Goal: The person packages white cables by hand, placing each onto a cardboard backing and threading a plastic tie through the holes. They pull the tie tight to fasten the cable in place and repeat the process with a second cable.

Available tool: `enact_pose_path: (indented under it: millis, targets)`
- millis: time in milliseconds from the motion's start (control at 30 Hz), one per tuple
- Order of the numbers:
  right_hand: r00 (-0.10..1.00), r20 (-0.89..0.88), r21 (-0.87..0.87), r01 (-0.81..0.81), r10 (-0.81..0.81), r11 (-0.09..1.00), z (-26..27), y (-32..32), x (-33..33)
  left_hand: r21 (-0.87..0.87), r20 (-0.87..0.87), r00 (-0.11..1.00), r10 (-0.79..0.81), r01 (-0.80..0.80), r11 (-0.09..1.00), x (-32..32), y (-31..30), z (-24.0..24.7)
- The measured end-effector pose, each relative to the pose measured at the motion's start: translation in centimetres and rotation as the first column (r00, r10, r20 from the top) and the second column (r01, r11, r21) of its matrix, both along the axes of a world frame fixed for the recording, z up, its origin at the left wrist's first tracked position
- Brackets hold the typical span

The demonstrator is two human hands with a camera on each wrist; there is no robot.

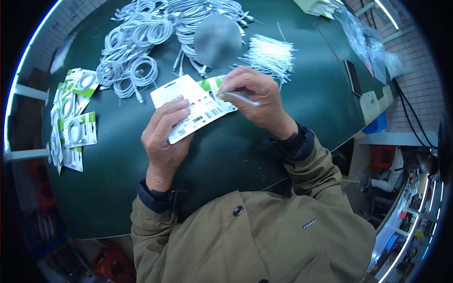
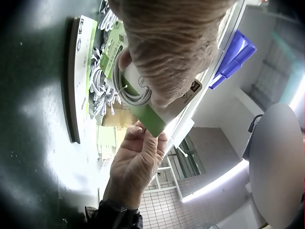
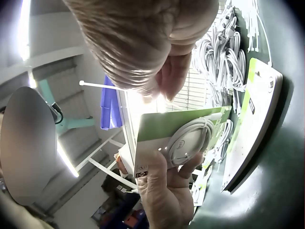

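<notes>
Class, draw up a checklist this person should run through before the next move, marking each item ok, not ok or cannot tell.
1. Left hand holding the card: ok, pinched between thumb and fingers.
2. Cable coil against the card's front: ok.
3. Right hand holding the tie: ok, pinched.
4. Tie closed into a loop: not ok, one end sticks out free.
5. Tie threaded through the card: cannot tell, the right hand hides part.
6. Spare ties on the table: ok, piled.
</notes>
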State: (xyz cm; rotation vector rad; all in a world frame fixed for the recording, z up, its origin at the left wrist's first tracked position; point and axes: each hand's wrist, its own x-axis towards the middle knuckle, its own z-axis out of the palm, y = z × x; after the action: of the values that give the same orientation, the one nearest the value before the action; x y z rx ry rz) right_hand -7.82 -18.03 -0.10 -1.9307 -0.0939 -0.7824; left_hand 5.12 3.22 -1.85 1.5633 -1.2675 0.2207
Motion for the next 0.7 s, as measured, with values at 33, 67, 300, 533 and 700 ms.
enact_pose_path:
  millis: [33,67,300,533,700]
  targets:
    - [1.0,0.027,0.008,-0.011,0.011,1.0,0.1,0.2,0.0,0.004,-0.011,1.0,0.002,-0.002,1.0,0.0,0.2,0.0]
    - [0.998,0.055,0.018,-0.023,0.022,1.0,0.1,0.2,-0.2,-0.006,0.0,1.0,0.004,-0.004,1.0,0.1,0.3,0.0]
    - [0.986,0.132,-0.078,-0.097,0.107,0.992,0.9,1.4,-0.5,-0.027,0.065,0.998,0.015,-0.013,1.0,0.1,-0.1,-0.5]
    - [0.986,0.116,-0.105,-0.11,0.122,0.988,0.7,2.0,-0.3,-0.021,0.112,0.993,0.021,-0.019,1.0,0.0,-0.2,-0.7]
    - [0.991,0.068,-0.126,-0.105,0.115,0.986,0.8,2.2,-0.3,-0.01,0.109,0.994,0.019,-0.018,1.0,-0.2,-0.2,-0.5]
